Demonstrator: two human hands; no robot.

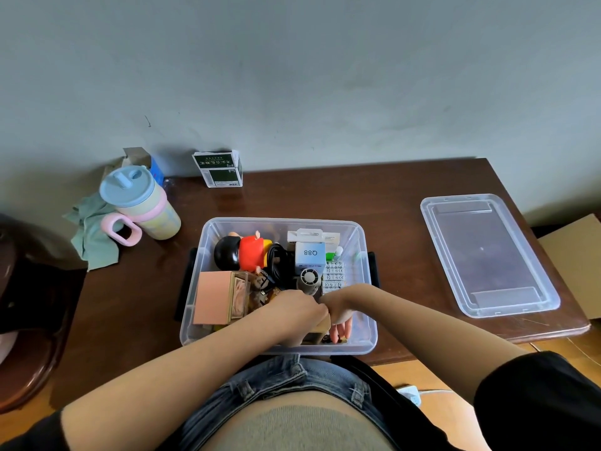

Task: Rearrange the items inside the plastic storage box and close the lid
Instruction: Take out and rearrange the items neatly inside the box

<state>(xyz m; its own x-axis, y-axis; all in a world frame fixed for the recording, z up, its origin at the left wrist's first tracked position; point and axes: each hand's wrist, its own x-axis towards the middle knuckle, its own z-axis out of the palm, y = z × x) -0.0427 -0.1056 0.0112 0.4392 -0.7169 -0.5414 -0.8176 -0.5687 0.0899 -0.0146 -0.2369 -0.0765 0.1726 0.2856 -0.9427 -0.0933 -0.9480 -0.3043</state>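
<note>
Stage: mid-rearranging, judged about halfway; lid step not begun.
Box: clear plastic storage box [366, 345] at table centre, open, packed with odds and ends.
Lid: clear lid [487, 255] flat on the table [374, 190], at 3 o'clock from the box, well apart.
Left hand: left hand [294, 312] deep in the near part of the box, fingers curled round a small tan box [323, 325]; gripping it, as far as visible.
Right hand: right hand [338, 315] just beside the left, fingers pointing down to the box floor at 5 o'clock; holding anything or not, cannot tell.
Already placed: doll [242, 252] at 11 o'clock, black cable [278, 260] mid, white fan box [310, 253] at 1 o'clock, pink box [211, 297] at 8 o'clock.
Left to do: settle the tan box, pull hands out, fetch lid, press it on.
Outside the box: cup [143, 206] and cloth [94, 236] at 10 o'clock, green carton [218, 169] at 12 o'clock.
</note>
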